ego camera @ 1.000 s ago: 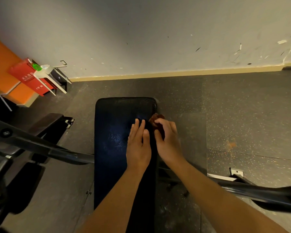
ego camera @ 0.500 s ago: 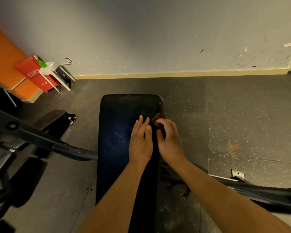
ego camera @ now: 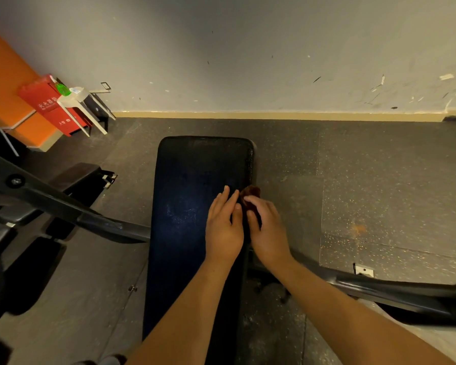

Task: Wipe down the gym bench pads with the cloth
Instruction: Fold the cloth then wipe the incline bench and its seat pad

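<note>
A scuffed pale wall (ego camera: 248,54) meets a dark speckled rubber floor (ego camera: 379,180), with an orange panel (ego camera: 3,83) and a red box (ego camera: 48,104) off in the left corner beside a white stool (ego camera: 82,101). Black frame bars (ego camera: 63,204) cross on either side. The long dark pad (ego camera: 192,196) runs away from the person, its top faintly shiny. The left hand (ego camera: 223,227) lies flat and unclenched on the pad near its right edge, holding nothing, probably to steady the bench. The right hand (ego camera: 267,227) wraps over that right edge, fingers closed around a small reddish-brown cloth (ego camera: 251,192) that peeks out past the fingertips; this grip likely suits wiping the pad's side.
</note>
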The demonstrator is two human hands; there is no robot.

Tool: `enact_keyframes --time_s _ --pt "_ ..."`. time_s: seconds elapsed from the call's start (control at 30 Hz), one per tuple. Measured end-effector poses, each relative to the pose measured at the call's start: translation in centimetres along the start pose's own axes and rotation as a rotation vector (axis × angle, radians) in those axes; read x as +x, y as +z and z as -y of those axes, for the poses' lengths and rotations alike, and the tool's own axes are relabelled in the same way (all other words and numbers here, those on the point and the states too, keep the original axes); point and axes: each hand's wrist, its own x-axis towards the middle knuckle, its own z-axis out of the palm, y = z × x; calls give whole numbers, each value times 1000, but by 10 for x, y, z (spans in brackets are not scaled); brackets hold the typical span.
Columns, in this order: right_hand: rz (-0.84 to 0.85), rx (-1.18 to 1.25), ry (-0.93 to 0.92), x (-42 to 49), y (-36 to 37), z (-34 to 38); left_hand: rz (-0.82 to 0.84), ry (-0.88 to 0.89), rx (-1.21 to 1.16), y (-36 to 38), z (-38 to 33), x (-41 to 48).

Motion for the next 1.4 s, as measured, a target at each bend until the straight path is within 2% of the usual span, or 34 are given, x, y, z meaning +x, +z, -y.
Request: enact_keyframes --time_s 0.23,0.37,0.53,0.77,0.9,1.1,1.27,1.4 --pt "-94 7 12 53 -4 28 5 -31 -34 -2 5 -10" --pt "-106 -3 -1 22 10 15 8 -42 -82 -2 6 -11" --pt "-18 31 36 -21 10 5 29 -17 -76 -4 11 -13" --pt "-95 -11 28 56 -6 32 26 -18 -67 -2 17 -11" --pt "-97 -11 -15 23 8 14 43 -56 -133 -2 16 -11" --pt "-8 -8 8 -16 9 -2 65 -59 -135 -5 13 -13" --pt "-63 -10 -23 37 -12 21 61 -35 -73 -8 16 -12" --pt "-82 24 -22 65 -2 35 55 -32 -61 -5 18 -12"
